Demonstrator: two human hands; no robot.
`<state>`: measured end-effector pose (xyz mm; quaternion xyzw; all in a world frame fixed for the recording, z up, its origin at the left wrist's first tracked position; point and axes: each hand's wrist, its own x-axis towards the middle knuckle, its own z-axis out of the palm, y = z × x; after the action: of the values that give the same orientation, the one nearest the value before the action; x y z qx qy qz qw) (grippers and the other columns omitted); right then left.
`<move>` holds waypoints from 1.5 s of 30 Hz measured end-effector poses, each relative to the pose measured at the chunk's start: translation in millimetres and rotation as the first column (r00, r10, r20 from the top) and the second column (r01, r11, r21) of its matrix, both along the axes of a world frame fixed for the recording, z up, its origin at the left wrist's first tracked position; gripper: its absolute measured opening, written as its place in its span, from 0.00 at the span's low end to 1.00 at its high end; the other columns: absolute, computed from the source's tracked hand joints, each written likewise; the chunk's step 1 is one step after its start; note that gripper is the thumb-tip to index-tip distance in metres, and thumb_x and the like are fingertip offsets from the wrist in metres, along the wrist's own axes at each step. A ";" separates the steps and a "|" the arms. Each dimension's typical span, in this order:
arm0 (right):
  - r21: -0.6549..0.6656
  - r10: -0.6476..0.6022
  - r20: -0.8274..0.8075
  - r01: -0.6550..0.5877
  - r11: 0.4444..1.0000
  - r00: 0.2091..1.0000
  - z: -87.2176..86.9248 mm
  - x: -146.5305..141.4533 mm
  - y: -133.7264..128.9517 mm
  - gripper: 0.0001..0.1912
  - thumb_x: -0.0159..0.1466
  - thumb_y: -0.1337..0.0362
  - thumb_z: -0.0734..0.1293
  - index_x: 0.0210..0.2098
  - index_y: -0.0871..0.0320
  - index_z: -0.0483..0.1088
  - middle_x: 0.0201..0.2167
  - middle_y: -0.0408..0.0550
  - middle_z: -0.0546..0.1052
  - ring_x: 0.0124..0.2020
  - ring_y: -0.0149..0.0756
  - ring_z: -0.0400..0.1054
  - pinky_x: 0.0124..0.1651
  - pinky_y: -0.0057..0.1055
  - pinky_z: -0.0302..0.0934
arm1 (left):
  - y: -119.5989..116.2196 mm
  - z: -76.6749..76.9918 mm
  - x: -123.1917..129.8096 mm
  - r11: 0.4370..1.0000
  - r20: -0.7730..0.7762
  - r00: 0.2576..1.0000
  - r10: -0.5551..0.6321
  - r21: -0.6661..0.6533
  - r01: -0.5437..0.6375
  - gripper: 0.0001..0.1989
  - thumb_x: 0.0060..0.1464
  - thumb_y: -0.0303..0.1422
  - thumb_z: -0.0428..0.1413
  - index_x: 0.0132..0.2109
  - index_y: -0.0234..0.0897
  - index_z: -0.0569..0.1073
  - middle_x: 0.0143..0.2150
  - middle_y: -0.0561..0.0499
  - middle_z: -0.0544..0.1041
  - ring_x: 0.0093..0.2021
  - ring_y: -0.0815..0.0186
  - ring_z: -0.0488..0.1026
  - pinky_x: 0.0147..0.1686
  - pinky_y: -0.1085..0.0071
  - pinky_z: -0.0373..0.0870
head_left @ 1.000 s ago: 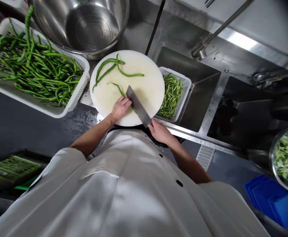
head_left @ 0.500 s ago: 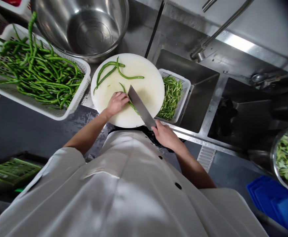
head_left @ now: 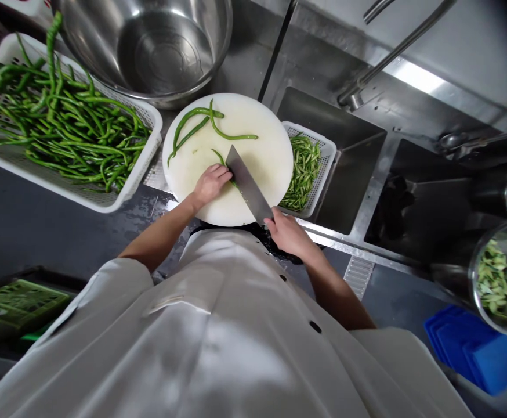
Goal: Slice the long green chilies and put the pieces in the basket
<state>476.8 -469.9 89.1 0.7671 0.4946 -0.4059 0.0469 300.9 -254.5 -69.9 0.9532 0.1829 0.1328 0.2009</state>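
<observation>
My right hand (head_left: 289, 233) is closed round the handle of a cleaver (head_left: 249, 186), whose broad blade slants across the round white cutting board (head_left: 275, 168). Beside the blade, my left hand (head_left: 212, 184) presses a green chili pepper (head_left: 219, 155) onto the board with its fingers curled. One end of that pepper sticks out beyond my fingers; the rest is mostly hidden by the hand and blade. Several whole long green peppers (head_left: 236, 136) lie at the far side of the board. Right of the board, a white basket (head_left: 328, 152) holds cut green pieces (head_left: 304, 168).
On the left a white basket (head_left: 138, 180) is heaped with long green peppers (head_left: 83, 128). A large steel bowl (head_left: 166, 55) stands behind the board. Sinks (head_left: 358, 174) and a faucet (head_left: 353, 96) are at right, with a bowl of pale green slices (head_left: 493, 278) beyond.
The cleaver now covers more of the held pepper and sits closer against my left fingers. My left hand has shifted slightly right. The whole view has moved a little.
</observation>
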 end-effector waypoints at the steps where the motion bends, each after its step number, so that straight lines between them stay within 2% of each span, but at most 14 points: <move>1: 0.003 -0.017 -0.020 0.017 1.000 1.000 -0.5 -1.0 2.5 0.16 0.77 0.58 0.56 0.57 0.60 0.65 0.39 0.58 0.80 0.41 0.50 0.76 0.39 0.34 0.60 | -1.2 -0.6 0.2 1.000 0.004 1.000 0.003 -0.017 -0.003 0.19 0.71 0.28 0.41 0.49 0.38 0.78 0.46 0.40 0.76 0.49 0.54 0.71 0.53 0.55 0.70; 6: 0.064 -0.127 -0.090 0.133 0.989 0.988 -26.5 -17.6 30.7 0.17 0.77 0.61 0.54 0.58 0.62 0.64 0.38 0.57 0.80 0.34 0.45 0.75 0.40 0.35 0.63 | 0.9 0.6 2.1 1.000 -0.010 1.000 -0.012 -0.028 0.012 0.19 0.70 0.27 0.42 0.46 0.36 0.78 0.42 0.40 0.75 0.46 0.54 0.70 0.52 0.55 0.69; 10: 0.071 -0.136 -0.100 0.143 0.987 0.986 -34.0 -13.5 29.4 0.18 0.77 0.60 0.55 0.60 0.62 0.64 0.38 0.57 0.81 0.34 0.46 0.75 0.41 0.35 0.63 | 30.0 10.1 3.9 0.998 0.000 0.999 0.054 0.017 -0.054 0.16 0.70 0.28 0.44 0.48 0.37 0.78 0.46 0.40 0.76 0.50 0.53 0.69 0.52 0.54 0.68; 12: 0.057 -0.134 -0.097 0.140 0.989 0.986 -29.8 -6.1 17.0 0.18 0.77 0.59 0.55 0.60 0.61 0.64 0.40 0.57 0.81 0.35 0.45 0.76 0.42 0.35 0.64 | 45.9 13.5 3.2 0.996 0.004 0.996 0.084 0.026 -0.084 0.15 0.70 0.29 0.45 0.48 0.38 0.77 0.48 0.41 0.76 0.52 0.53 0.69 0.53 0.53 0.68; 15: 0.032 -0.105 -0.038 0.106 0.994 0.994 -20.7 0.9 -4.3 0.19 0.77 0.58 0.54 0.61 0.61 0.65 0.44 0.58 0.81 0.42 0.49 0.76 0.45 0.36 0.63 | 52.1 11.9 -2.0 0.999 -0.015 1.000 0.022 0.024 -0.021 0.16 0.71 0.28 0.44 0.44 0.39 0.77 0.45 0.44 0.76 0.49 0.55 0.70 0.52 0.56 0.70; 18: 0.030 -0.055 0.042 0.053 0.998 0.998 -9.9 0.4 -20.1 0.21 0.78 0.58 0.54 0.62 0.62 0.64 0.46 0.60 0.81 0.48 0.53 0.75 0.47 0.37 0.62 | 35.8 4.6 -9.0 0.998 0.002 1.000 0.005 0.070 -0.005 0.17 0.70 0.26 0.42 0.42 0.39 0.76 0.42 0.44 0.76 0.46 0.56 0.70 0.50 0.59 0.72; 21: 0.019 -0.006 0.044 0.005 1.000 0.999 3.9 -0.7 -28.4 0.20 0.78 0.58 0.55 0.63 0.61 0.64 0.46 0.60 0.81 0.48 0.53 0.75 0.46 0.36 0.61 | 16.8 -0.9 -13.6 0.994 0.019 0.999 0.028 0.107 -0.030 0.16 0.69 0.25 0.44 0.42 0.38 0.76 0.42 0.44 0.76 0.44 0.57 0.70 0.48 0.59 0.73; 26: -0.005 0.048 0.001 -0.048 0.999 0.999 14.8 3.4 -20.1 0.16 0.78 0.59 0.57 0.58 0.59 0.66 0.45 0.59 0.81 0.47 0.50 0.76 0.43 0.33 0.60 | 9.8 -0.5 -14.3 0.991 0.034 0.998 0.053 0.122 -0.057 0.15 0.68 0.24 0.46 0.41 0.37 0.77 0.39 0.44 0.76 0.42 0.57 0.70 0.45 0.60 0.74; 32: 0.053 -0.065 -0.128 0.073 0.996 0.990 -27.7 -2.7 24.5 0.14 0.78 0.60 0.56 0.57 0.60 0.64 0.31 0.50 0.79 0.25 0.39 0.72 0.34 0.31 0.60 | 9.5 -2.7 -11.6 0.995 0.041 0.995 0.089 0.050 -0.091 0.16 0.67 0.24 0.44 0.41 0.39 0.76 0.40 0.45 0.76 0.43 0.57 0.71 0.45 0.59 0.74; 35: 0.072 -0.129 -0.248 0.151 0.986 0.960 -42.3 5.8 28.2 0.11 0.77 0.59 0.56 0.53 0.56 0.64 0.27 0.43 0.76 0.18 0.35 0.67 0.31 0.31 0.61 | 10.9 1.0 -14.6 0.991 0.058 0.989 0.133 -0.027 -0.131 0.14 0.66 0.25 0.45 0.41 0.38 0.76 0.42 0.44 0.77 0.45 0.57 0.72 0.47 0.59 0.74; 38: 0.106 -0.155 -0.289 0.192 0.976 0.945 -38.9 21.0 9.0 0.09 0.77 0.58 0.56 0.50 0.54 0.64 0.22 0.38 0.72 0.17 0.35 0.66 0.32 0.31 0.63 | 27.0 13.6 -20.3 0.973 0.117 0.968 0.221 -0.090 -0.212 0.12 0.68 0.27 0.47 0.43 0.38 0.76 0.44 0.43 0.77 0.47 0.57 0.73 0.50 0.59 0.73; 41: 0.144 -0.108 -0.248 0.147 0.979 0.963 -28.9 24.6 -15.6 0.09 0.76 0.57 0.57 0.48 0.54 0.64 0.24 0.39 0.73 0.19 0.35 0.66 0.34 0.32 0.63 | 62.2 28.5 -14.1 0.943 0.141 0.933 0.332 -0.080 -0.323 0.09 0.71 0.31 0.50 0.48 0.36 0.75 0.47 0.43 0.76 0.52 0.58 0.72 0.55 0.58 0.69; 43: 0.149 -0.044 -0.260 0.085 0.985 0.965 -26.6 16.8 -24.7 0.08 0.76 0.58 0.59 0.46 0.54 0.65 0.28 0.42 0.75 0.21 0.34 0.66 0.34 0.32 0.61 | 89.7 34.6 3.3 0.955 0.089 0.951 0.298 -0.033 -0.296 0.11 0.71 0.36 0.54 0.51 0.34 0.75 0.51 0.42 0.75 0.57 0.56 0.69 0.60 0.55 0.65; 45: 0.158 -0.008 -0.311 0.060 0.986 0.951 -30.6 4.9 -25.6 0.07 0.75 0.59 0.60 0.43 0.54 0.64 0.30 0.43 0.76 0.21 0.33 0.66 0.32 0.30 0.59 | 112.7 37.1 29.3 0.981 -0.060 0.980 0.192 0.027 -0.191 0.13 0.69 0.39 0.58 0.52 0.33 0.75 0.53 0.42 0.75 0.61 0.53 0.67 0.64 0.50 0.61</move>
<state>481.7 -495.5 58.5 0.7038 0.5145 -0.4791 -0.1018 330.2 -141.9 -32.8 0.9369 0.2785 0.1236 0.1715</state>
